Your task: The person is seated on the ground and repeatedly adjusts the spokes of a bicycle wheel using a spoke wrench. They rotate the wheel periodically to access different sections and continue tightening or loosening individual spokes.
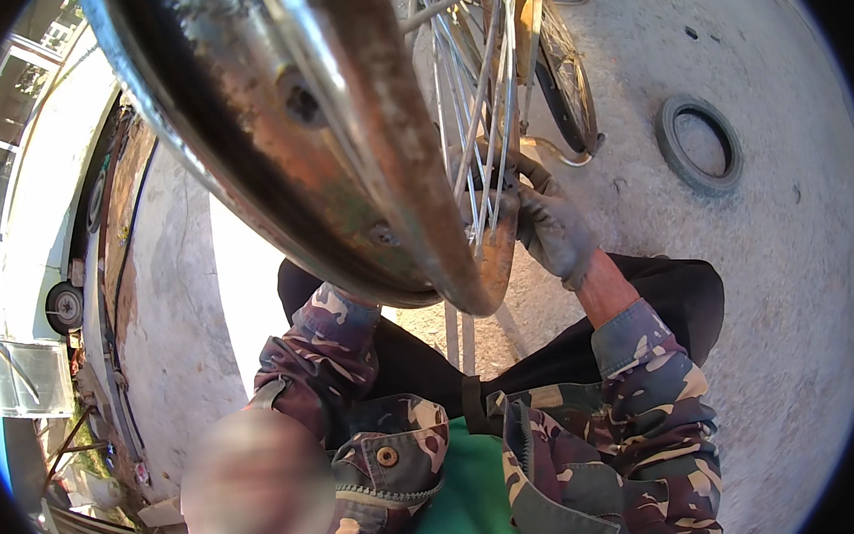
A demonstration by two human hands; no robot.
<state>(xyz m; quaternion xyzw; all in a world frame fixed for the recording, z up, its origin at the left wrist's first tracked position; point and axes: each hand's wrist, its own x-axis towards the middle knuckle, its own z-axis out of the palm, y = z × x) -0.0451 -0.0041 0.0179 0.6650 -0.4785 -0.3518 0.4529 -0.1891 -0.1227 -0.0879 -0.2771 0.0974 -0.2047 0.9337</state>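
A rusty bare metal wheel rim (339, 173) stands upright close in front of me, filling the upper middle. Thin metal spokes (480, 112) run along its right side. My right hand (552, 227), in a dirty grey glove, is beside the spokes just right of the rim. Its fingers are bent inward, and what they grip is hidden among the spokes. My left forearm, in a camouflage sleeve (318, 346), reaches behind the rim, which hides most or all of my left hand. Dark shapes show between the spokes, too unclear to name.
Beyond the spokes stands a bicycle part with a black-tyred wheel (565, 85). A loose tyre (698, 145) lies flat on the concrete ground (778, 269) to the right. A small wheel (64, 308), planks and scrap line the left by a wall with windows. My bent knees flank the rim.
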